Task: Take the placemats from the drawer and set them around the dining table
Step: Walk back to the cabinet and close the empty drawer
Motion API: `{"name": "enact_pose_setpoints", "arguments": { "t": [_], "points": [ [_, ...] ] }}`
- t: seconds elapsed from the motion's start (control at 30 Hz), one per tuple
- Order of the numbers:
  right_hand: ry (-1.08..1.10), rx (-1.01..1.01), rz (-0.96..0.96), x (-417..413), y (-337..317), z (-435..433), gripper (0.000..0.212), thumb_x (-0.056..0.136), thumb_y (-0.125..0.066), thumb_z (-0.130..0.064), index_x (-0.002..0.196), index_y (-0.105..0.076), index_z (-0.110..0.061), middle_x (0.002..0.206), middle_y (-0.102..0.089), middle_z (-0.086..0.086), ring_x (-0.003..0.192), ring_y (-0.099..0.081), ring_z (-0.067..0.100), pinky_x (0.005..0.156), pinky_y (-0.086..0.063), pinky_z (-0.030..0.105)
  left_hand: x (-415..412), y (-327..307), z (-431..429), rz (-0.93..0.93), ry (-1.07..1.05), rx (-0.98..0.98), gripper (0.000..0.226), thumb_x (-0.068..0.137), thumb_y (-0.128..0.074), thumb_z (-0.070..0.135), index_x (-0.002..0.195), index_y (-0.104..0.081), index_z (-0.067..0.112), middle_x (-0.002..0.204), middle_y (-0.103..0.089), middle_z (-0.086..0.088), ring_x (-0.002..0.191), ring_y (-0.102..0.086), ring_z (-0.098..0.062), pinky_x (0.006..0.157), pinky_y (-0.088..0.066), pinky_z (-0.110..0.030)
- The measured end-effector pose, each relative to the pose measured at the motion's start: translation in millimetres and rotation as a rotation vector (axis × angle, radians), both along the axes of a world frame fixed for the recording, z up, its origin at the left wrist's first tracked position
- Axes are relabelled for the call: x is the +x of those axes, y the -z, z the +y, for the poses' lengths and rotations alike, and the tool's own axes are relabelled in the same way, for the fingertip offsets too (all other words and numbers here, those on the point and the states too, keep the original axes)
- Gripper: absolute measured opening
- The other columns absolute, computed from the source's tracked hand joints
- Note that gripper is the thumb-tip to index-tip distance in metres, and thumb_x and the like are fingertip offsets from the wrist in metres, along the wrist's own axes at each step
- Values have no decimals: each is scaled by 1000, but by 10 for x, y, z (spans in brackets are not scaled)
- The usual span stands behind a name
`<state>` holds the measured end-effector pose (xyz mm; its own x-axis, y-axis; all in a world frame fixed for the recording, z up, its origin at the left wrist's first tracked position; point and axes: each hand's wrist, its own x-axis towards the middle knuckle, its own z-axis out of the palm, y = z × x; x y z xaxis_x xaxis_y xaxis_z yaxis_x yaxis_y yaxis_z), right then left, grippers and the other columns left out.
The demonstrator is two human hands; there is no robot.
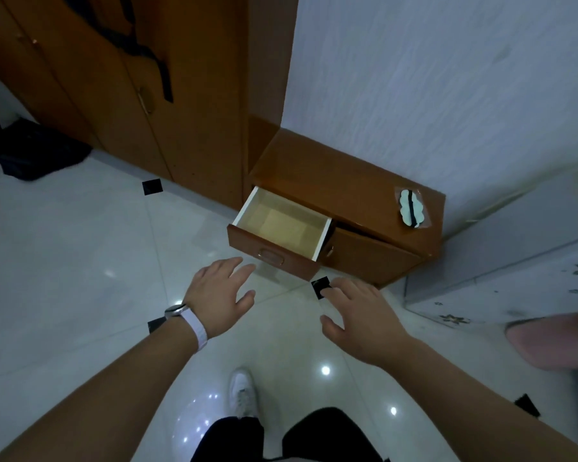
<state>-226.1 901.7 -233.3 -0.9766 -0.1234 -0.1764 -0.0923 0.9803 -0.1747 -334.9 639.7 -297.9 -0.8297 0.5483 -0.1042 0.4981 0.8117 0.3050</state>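
Observation:
A low brown cabinet [341, 181] stands against the white wall, and its left drawer [274, 258] is pulled out. The drawer's pale inside shows only a flat beige bottom; I cannot tell whether a placemat lies there. My left hand [219, 295], with a white watch on the wrist, hovers just in front of the drawer's brown front, fingers spread and holding nothing. My right hand [354, 315] hovers below the drawer's right corner, also spread and holding nothing. No dining table is in view.
A tall brown wardrobe [141, 95] stands left of the cabinet. A white and black item in a clear bag [411, 211] lies on the cabinet top. A grey flowered bed edge [514, 288] is at right. Dark clothes [37, 151] lie at far left. My white shoe [242, 391] is on the glossy tile floor.

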Motion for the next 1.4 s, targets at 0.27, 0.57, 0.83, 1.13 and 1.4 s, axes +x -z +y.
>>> {"name": "enact_pose_setpoints", "arguments": {
  "t": [0.27,0.57,0.83,1.13,1.4],
  "points": [
    [2,-45,-31,-1006,539,139,44,83,-51,-44,116,-64,-17,115,-63,1,103,-61,21,84,-48,36,-637,754,210,-164,-138,52,70,81,-31,58,134,-56,19,136,-56,-10,120,-54,-31,94,-44,-44],
    [-99,5,-22,-2357,1936,552,50,85,-45,-46,120,-63,-14,123,-61,7,108,-59,27,88,-46,40,-1413,2213,671,-201,-235,57,76,80,-24,60,138,-50,20,144,-49,-6,129,-45,-25,103,-37,-38],
    [-122,76,73,-3318,3312,936,52,94,-45,-49,137,-49,-19,138,-50,2,127,-44,22,103,-36,40,-1878,3788,969,-79,-370,189,61,85,-46,53,134,-52,16,135,-55,-10,117,-55,-30,91,-46,-37],
    [-92,119,240,-3975,4017,1158,60,89,-43,-50,142,-43,-21,144,-43,4,132,-40,25,105,-36,45,-1928,4663,1051,169,-489,391,88,81,-50,68,152,-22,21,155,-24,-15,131,-45,-34,92,-50,-41],
    [-134,239,189,-4400,4226,1320,68,94,-49,-50,152,-24,-25,156,-28,1,141,-28,25,110,-31,46,-1945,4912,1246,160,-492,502,115,72,-53,76,149,22,36,162,15,-4,143,-6,-17,111,-15,-39]
  ]
}}
